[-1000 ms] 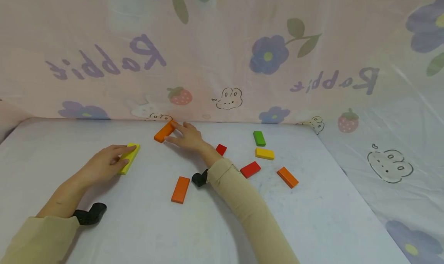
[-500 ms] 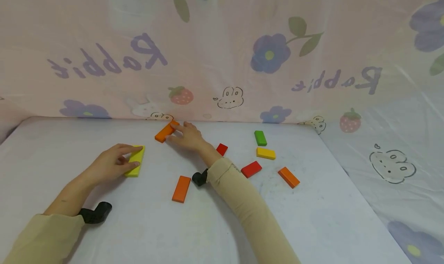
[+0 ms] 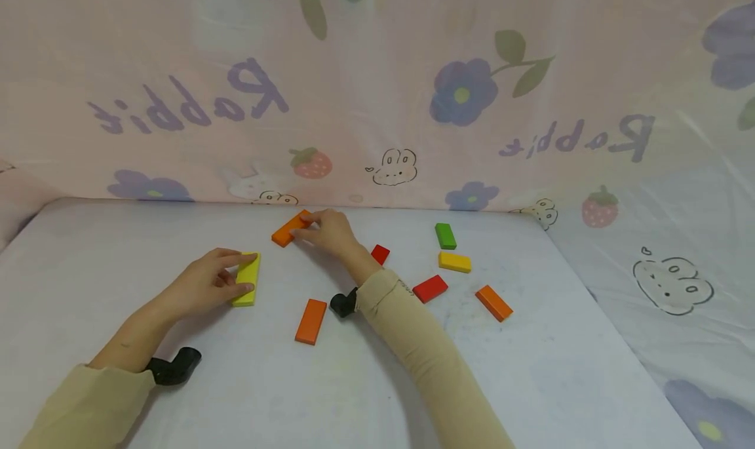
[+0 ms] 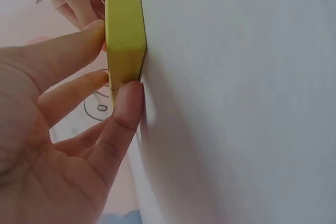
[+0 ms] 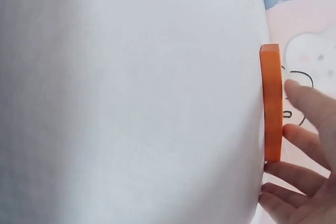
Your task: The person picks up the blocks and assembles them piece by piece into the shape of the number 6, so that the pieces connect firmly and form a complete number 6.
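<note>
On the white table, my left hand [image 3: 206,282] holds a yellow-green domino-like block [image 3: 246,278] with thumb and fingertips. In the left wrist view the fingers [image 4: 128,103] meet the side and upper face of this yellow-green block [image 4: 125,22]. Near the back wall, my right hand [image 3: 331,233] lightly holds an orange block [image 3: 290,229] at its right end. The right wrist view has fingertips around that orange block [image 5: 272,103]; whether the thumb touches it there is hard to tell. Both blocks lie flat.
Another orange block [image 3: 310,321] lies between the arms. To the right are red blocks [image 3: 430,288], one partly behind the right arm, plus a green block [image 3: 445,236], a yellow block [image 3: 455,262] and an orange block [image 3: 494,303]. A patterned cloth wall [image 3: 377,95] rises behind the table.
My left hand has slid the yellow-green block to the right and turned it more upright in the head view. The right hand and its orange block have shifted slightly right and nearer.
</note>
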A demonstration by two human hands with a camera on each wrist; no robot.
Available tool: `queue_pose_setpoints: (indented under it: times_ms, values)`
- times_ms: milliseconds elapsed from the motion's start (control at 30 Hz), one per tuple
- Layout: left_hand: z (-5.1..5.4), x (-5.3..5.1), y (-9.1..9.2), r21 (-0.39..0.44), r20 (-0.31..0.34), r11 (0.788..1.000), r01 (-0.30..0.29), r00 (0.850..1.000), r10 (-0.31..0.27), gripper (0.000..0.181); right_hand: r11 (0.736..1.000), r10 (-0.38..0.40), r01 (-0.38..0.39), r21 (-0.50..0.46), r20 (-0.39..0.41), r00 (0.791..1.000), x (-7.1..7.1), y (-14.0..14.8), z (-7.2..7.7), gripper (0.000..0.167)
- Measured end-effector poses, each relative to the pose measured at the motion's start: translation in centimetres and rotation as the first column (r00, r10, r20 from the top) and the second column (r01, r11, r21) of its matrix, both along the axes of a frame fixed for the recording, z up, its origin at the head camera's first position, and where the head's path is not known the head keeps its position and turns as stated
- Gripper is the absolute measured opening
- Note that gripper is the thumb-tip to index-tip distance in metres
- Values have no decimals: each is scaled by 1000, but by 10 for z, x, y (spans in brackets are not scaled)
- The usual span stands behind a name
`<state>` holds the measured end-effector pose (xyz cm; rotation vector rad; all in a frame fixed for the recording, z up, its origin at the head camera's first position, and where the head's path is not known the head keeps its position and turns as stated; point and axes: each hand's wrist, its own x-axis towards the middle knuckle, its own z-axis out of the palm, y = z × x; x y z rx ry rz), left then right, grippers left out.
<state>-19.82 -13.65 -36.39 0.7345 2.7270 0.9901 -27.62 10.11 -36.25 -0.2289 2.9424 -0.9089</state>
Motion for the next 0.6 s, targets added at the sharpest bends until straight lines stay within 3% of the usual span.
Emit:
queue_pose_setpoints:
  times_ms: [233,600]
  values:
    - [1,0,10,13,8,1000,9,1000,-9,57,993,-95,95,-66,-3,995,1,0,2,45]
    - [0,-9,21,1,18,999,32,999,-32,57,992,-97,98,-84,10,995,-1,4,0,41]
